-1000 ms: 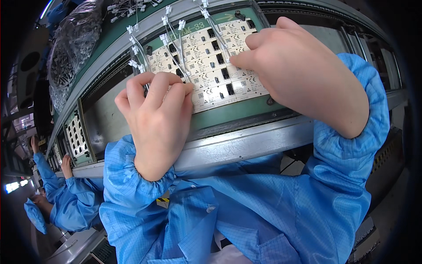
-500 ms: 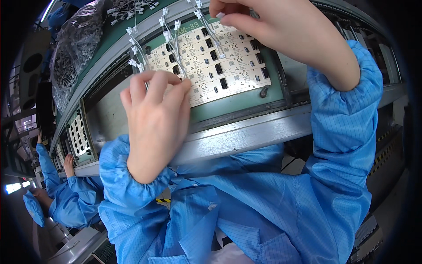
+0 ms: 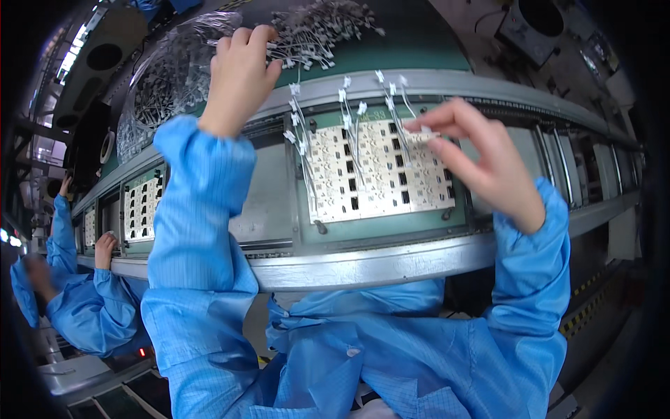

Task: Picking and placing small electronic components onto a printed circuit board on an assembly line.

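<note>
My right hand [image 3: 485, 157] is over the upper right part of a panel of cream circuit boards [image 3: 377, 199]. Its thumb and index finger hold a small white connector [image 3: 427, 131], part of a cable. Several thin white cables with plug ends [image 3: 354, 140] lie across the panel, their upper ends over the far rail. My left hand [image 3: 241, 77] is at the near left edge of a loose pile of white connector cables [image 3: 321, 35]. Its thumb stands apart from the bent fingers, and the fingertips are partly hidden.
A clear plastic bag of cables [image 3: 167, 87] lies beside the pile. Metal rails [image 3: 363, 269] run along the line and border the panel. Further left, another panel [image 3: 143, 209] sits on the line, and a co-worker in blue [image 3: 91, 307] has a hand near it.
My left hand has left the panel and moved up and left to the cable pile. My right hand has come down over the panel's upper right. The view has shifted.
</note>
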### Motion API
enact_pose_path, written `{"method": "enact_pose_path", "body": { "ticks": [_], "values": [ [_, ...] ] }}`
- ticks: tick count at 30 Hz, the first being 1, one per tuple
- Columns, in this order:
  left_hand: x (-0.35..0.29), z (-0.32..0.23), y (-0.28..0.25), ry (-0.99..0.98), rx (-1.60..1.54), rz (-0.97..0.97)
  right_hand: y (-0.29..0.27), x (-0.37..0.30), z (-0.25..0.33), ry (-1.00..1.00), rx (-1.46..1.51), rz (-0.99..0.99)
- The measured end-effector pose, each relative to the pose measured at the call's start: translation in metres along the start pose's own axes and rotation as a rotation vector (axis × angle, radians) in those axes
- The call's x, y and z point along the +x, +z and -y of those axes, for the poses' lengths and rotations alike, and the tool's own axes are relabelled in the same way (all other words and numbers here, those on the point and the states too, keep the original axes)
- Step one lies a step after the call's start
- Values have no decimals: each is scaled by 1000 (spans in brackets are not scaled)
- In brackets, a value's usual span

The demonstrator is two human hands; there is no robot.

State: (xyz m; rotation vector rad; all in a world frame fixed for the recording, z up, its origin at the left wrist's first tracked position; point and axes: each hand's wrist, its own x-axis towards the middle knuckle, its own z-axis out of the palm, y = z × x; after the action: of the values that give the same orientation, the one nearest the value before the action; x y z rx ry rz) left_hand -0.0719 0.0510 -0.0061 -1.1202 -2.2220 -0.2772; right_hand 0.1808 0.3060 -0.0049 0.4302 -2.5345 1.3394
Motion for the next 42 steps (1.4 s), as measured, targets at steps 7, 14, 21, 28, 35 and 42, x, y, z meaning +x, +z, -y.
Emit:
{"method": "enact_pose_path", "body": {
  "ticks": [7,14,21,28,35,42],
  "values": [
    [32,-25,5,-350,-76,456,17,-25,-11,76,-164,-114],
    [31,-7,58,-445,-194,479,20,-24,-25,70,-212,-136],
    [40,56,40,-297,-583,180,27,-21,-24,-45,-233,-156],
    [21,-12,-65,-656,-1409,262,31,-24,-26,-107,-411,-112],
    [-38,-60,-87,-380,-1588,554,37,-32,-20,-50,-524,-53],
    [-54,-70,-77,-131,-1626,462,36,-30,-14,-88,-625,-46]
  ]
}}
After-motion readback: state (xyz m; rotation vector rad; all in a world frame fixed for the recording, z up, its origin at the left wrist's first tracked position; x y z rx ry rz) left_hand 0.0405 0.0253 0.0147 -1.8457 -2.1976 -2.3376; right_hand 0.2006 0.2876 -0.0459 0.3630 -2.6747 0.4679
